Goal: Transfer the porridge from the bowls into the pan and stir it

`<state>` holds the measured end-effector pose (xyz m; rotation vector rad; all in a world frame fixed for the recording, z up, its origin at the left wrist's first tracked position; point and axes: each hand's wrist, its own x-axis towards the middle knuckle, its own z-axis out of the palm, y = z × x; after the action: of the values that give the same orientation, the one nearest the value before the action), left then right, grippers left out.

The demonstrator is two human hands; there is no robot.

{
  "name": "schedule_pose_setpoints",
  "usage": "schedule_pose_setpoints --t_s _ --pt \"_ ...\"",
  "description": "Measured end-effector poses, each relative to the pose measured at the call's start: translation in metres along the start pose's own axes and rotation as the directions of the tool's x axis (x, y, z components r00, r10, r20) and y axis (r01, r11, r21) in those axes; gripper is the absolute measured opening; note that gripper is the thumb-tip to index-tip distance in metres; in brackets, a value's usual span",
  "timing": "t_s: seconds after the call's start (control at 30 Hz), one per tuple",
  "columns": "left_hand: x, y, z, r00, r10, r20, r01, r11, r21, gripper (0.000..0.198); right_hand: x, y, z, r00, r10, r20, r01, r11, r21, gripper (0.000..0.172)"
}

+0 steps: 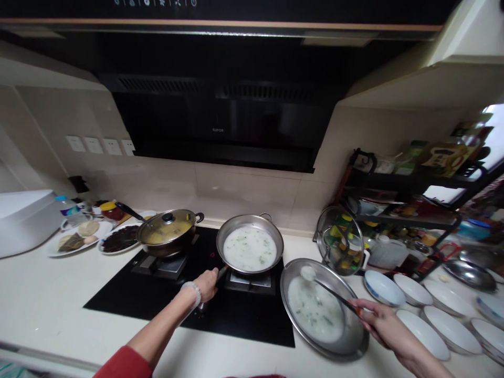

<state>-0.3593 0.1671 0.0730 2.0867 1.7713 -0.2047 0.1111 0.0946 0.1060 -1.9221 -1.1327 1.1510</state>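
Observation:
My left hand (207, 285), with a pale bracelet at its wrist, is closed around the handle (222, 272) of a steel wok (221, 237). White soup (250, 249) with green bits fills much of that wok, which sits over the right burner. My right hand (374, 321) grips the dark handle of a ladle (334, 295). The ladle's bowl is over the far left side of a wide metal basin (356, 344), and whether it touches the liquid is unclear. Similar white soup with greens (315, 310) lies in the basin, on the counter right of the stove.
On the left burner stands a lidded pan (167, 231) with yellowish contents. Two plates of food (53, 251) are farther left. Several white bowls (423, 333) crowd the right counter. A glass lid (340, 240) leans by a black rack (405, 223). The range hood (220, 131) hangs above.

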Motion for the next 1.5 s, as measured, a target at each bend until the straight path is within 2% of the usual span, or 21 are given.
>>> schedule_pose_setpoints --t_s 0.1,0.17,0.23,0.3,0.37,0.4,0.43,0.5,0.57,0.63,0.77,0.93,1.17,1.2,1.33,1.5 --pt "-0.001 0.001 -0.001 1.000 -0.005 0.000 0.005 1.000 0.008 0.036 0.003 0.030 0.001 0.985 -0.166 -0.043 0.153 0.967 -0.205 0.041" --pt "0.000 0.001 -0.001 1.000 -0.005 -0.001 0.005 1.000 0.011 0.036 0.003 0.048 0.003 0.953 -0.296 -0.063 0.250 0.886 -0.390 0.037" --pt "0.000 0.000 -0.001 1.000 -0.007 0.000 0.007 1.000 0.010 0.037 0.000 0.062 0.003 0.924 -0.379 -0.045 0.280 0.754 -0.594 0.040" --pt "0.000 0.000 0.000 1.000 -0.009 0.000 0.009 1.000 0.012 0.036 -0.006 0.069 0.003 0.911 -0.412 0.016 0.282 0.593 -0.754 0.049" --pt "0.000 0.000 -0.001 1.000 -0.009 -0.003 0.009 1.000 0.018 0.036 -0.010 0.067 0.002 0.907 -0.417 0.057 0.267 0.466 -0.844 0.058" --pt "-0.001 0.001 -0.001 1.000 -0.008 -0.005 0.008 1.000 0.020 0.035 -0.011 0.062 0.002 0.908 -0.417 0.051 0.250 0.439 -0.863 0.060" --pt "-0.001 0.001 -0.001 1.000 -0.006 -0.006 0.007 1.000 0.023 0.035 -0.011 0.057 0.002 0.910 -0.414 0.029 0.229 0.443 -0.867 0.059" --pt "-0.002 0.002 -0.002 1.000 -0.003 -0.008 0.004 1.000 0.030 0.034 -0.008 0.041 0.003 0.913 -0.407 -0.033 0.207 0.531 -0.822 0.053" --pt "-0.003 0.003 -0.003 1.000 -0.010 -0.009 0.010 0.999 0.036 0.035 -0.003 0.021 0.009 0.906 -0.417 -0.068 0.250 0.660 -0.709 0.050" --pt "-0.003 0.003 -0.003 1.000 -0.021 -0.007 0.021 0.999 0.037 0.036 -0.001 -0.001 0.021 0.885 -0.460 -0.066 0.340 0.738 -0.583 0.051" --pt "-0.002 0.002 -0.002 1.000 -0.015 -0.006 0.015 0.999 0.033 0.036 -0.001 -0.047 0.059 0.870 -0.492 0.038 0.442 0.744 -0.500 0.050" --pt "-0.001 0.002 -0.001 1.000 -0.012 -0.022 0.013 0.999 0.042 0.038 0.009 -0.086 0.111 0.839 -0.518 0.165 0.516 0.661 -0.545 0.045" --pt "-0.003 0.004 -0.002 0.999 -0.032 -0.010 0.032 0.999 0.023 0.039 0.028 -0.104 0.152 0.860 -0.457 0.228 0.468 0.526 -0.710 0.041" --pt "-0.003 0.005 -0.003 0.999 -0.039 -0.012 0.040 0.999 0.024 0.039 0.029 -0.104 0.156 0.864 -0.447 0.230 0.468 0.549 -0.692 0.039" --pt "-0.004 0.005 -0.003 0.999 -0.043 -0.011 0.043 0.999 0.018 0.041 0.039 -0.103 0.166 0.888 -0.401 0.224 0.459 0.752 -0.473 0.027" --pt "-0.004 0.005 -0.003 0.999 -0.042 -0.011 0.043 0.999 0.013 0.040 0.053 -0.102 0.166 0.934 -0.294 0.202 0.347 0.882 -0.318 0.024"
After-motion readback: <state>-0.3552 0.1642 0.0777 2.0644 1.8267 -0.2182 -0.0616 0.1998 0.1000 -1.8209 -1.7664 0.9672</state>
